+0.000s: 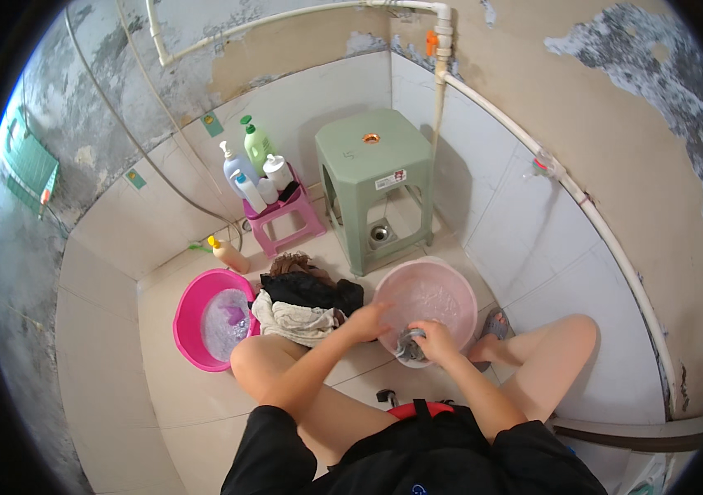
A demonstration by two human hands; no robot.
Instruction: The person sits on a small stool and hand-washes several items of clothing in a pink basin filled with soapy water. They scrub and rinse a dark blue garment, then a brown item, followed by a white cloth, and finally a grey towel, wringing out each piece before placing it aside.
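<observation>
A pale pink basin [470,291] with water stands on the floor in front of me. My right hand [435,340] grips a wet grey cloth [410,348] at the basin's near side. Over the left rim of the same basin is my left hand [368,322], its fingers apart with nothing seen in them. Left of it lies a heap of laundry: a cream cloth [295,320], a black garment [305,291] and a brown lacy piece [292,264]. A bright pink basin [185,322] farther left holds sudsy water and a purple item [235,314], partly under foam.
A tall green plastic stool [382,148] stands behind the pale basin, over a floor drain [380,232]. A small pink stool [292,226] carries several bottles. A yellow-capped bottle [229,255] stands on the floor. A hose [141,148] hangs along the left wall; pipes [512,120] run along the right.
</observation>
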